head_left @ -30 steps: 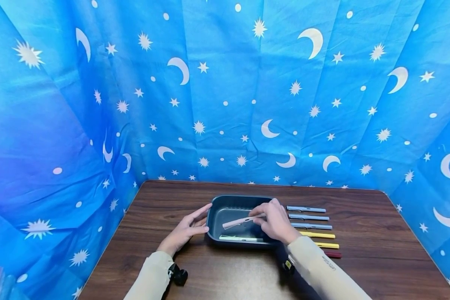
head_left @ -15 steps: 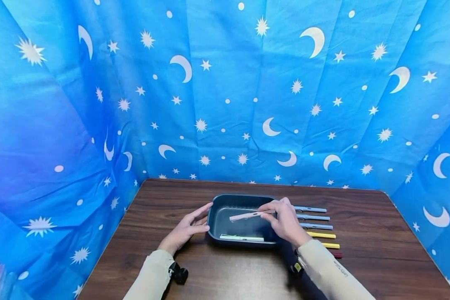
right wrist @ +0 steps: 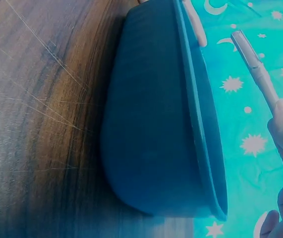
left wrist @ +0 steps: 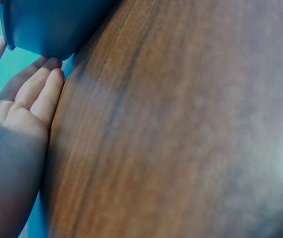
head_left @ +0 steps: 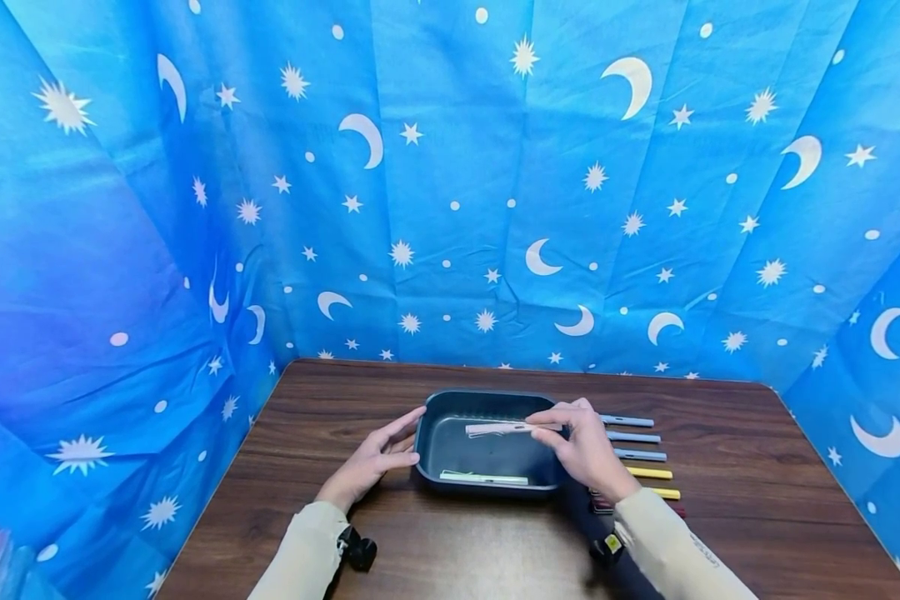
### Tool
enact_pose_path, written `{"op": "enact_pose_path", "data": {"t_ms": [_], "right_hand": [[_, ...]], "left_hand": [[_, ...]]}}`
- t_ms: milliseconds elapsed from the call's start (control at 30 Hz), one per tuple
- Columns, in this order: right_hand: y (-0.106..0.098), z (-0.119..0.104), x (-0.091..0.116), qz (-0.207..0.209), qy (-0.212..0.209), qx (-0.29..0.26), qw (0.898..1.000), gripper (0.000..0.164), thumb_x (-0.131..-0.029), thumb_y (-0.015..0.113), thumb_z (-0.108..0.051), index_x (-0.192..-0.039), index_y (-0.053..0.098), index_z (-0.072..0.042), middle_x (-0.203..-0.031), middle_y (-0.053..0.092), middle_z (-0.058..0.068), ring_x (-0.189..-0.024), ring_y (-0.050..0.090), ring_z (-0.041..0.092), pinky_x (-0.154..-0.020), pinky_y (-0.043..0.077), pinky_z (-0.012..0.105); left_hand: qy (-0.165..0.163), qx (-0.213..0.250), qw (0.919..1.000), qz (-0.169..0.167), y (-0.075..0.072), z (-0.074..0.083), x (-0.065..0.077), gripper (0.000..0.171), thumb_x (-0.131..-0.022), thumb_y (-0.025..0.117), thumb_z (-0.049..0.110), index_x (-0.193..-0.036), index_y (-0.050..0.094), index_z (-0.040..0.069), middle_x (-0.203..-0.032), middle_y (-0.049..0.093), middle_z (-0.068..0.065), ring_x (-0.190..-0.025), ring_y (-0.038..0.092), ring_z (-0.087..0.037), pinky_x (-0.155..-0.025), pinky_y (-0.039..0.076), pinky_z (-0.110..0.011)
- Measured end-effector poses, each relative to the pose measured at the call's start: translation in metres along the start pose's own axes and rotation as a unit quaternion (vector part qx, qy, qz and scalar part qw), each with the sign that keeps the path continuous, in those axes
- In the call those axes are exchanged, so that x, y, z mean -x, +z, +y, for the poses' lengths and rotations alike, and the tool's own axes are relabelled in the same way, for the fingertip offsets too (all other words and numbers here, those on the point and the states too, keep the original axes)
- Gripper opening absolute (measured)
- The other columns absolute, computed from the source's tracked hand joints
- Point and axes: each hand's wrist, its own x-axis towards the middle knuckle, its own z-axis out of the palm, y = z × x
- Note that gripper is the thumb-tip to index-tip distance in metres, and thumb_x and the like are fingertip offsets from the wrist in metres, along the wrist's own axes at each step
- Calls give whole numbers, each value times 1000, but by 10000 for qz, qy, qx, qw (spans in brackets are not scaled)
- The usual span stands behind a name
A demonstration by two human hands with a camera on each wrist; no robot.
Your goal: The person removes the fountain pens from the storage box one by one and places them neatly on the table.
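A dark blue-grey plastic bin stands on the table. My left hand lies against its left end, fingers extended; in the left wrist view the fingertips reach the bin's wall. Over the bin's right half, my right hand pinches a pale pink pen between thumb and fingers, its clipped cap pointing left. The right wrist view shows this pen held above the bin's rim. Inside the bin, a pale green pen lies along the front wall.
Right of the bin lie several pens in a column: blue ones at the back, yellow ones before them, and a dark red one mostly hidden by the right sleeve. A blue star-and-moon curtain hangs behind the wooden table.
My right hand has moved rightward with the pink pen, which now lies nearly level instead of slanted. My left hand, the bin and the green pen stay in place.
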Motion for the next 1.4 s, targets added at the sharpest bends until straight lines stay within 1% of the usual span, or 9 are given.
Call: {"op": "enact_pose_path", "data": {"t_ms": [167,367,500,567,833,1000,1100,1233,1400], "right_hand": [[-9,2,8,-71,233,-141,9996,17,-97,76,-18,-111,83,-24,-97,73,-15,-85,47,26,-70,40,31],[-17,6,17,-16,570,-165,9982,16,-96,78,-22,-112,84,-24,-97,74,-15,-84,48,16,-70,42,30],[-22,8,22,65,768,-244,9967,16,-96,78,-21,-110,84,-20,-98,75,-11,-84,51,15,-66,45,29],[-23,9,25,101,817,-262,9963,15,-95,79,-20,-109,84,-20,-97,76,-11,-84,54,14,-70,48,28],[-31,13,36,268,703,-280,9968,15,-93,81,-17,-104,85,-26,-100,78,-10,-88,59,12,-65,46,27],[-36,14,45,414,644,-183,9969,14,-91,83,-16,-104,86,-19,-97,78,-12,-86,58,9,-65,48,26],[-40,16,50,539,594,-151,9967,15,-89,84,-14,-104,86,-14,-94,77,-11,-81,56,8,-63,48,25],[-47,18,59,689,558,-81,9960,15,-89,85,-13,-103,86,-18,-93,78,-9,-81,58,7,-65,50,25],[-55,24,69,693,746,-173,9946,19,-89,84,-13,-108,85,-17,-101,79,-4,-91,63,4,-67,53,25]], "left_hand": [[0,9,10000,7,0,0,-1,68,-100,73,24,-159,44,39,-168,35,5,-152,41,-24,-124,33,-47],[50,-60,10000,19,0,-1,-1,67,-102,71,20,-161,43,36,-170,33,3,-153,41,-27,-125,32,-49],[60,-76,9999,32,0,-2,-1,67,-102,71,20,-161,43,36,-170,34,2,-153,41,-27,-125,32,-49],[33,-60,10000,36,0,-3,-1,67,-101,71,21,-160,44,37,-169,35,4,-152,41,-26,-125,31,-49],[71,-67,10000,9,-1,-3,-1,68,-101,71,21,-161,42,35,-170,33,1,-153,41,-29,-125,32,-49],[122,-81,9999,-2,-1,-3,0,69,-102,71,21,-163,40,31,-172,30,-4,-153,39,-32,-123,34,-48],[88,-56,9999,-2,0,-3,0,68,-102,71,21,-162,41,33,-171,32,-1,-153,39,-31,-124,33,-48],[22,-10,10000,1,-1,-2,0,67,-102,71,20,-160,43,36,-170,33,4,-153,40,-27,-125,32,-48],[133,-27,9999,-85,-1,-2,-1,69,-102,70,18,-163,40,32,-172,30,0,-154,38,-30,-125,31,-50]]}}
